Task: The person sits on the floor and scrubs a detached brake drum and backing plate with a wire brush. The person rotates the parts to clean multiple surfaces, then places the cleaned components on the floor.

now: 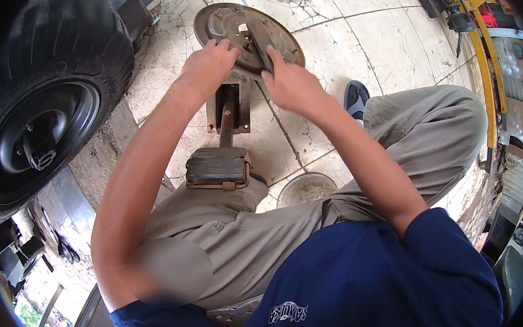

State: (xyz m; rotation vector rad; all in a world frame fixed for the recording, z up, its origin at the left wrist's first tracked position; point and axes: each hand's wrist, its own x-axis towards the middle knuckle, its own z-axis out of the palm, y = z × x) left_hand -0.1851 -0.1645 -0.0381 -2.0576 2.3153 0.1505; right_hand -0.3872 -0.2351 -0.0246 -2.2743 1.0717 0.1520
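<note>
Working beyond metal stand: pinching dark bar w/ nearly closed R hand over rusty disc, curling L hand at disc's near-left rim, grip unclear. Prob. being midway; not yet releasing bar, can't tell if fixed.

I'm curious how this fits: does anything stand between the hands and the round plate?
Nothing visible blocks the left hand from the round plate; a dark bar, in the right hand, crosses its face.
</note>
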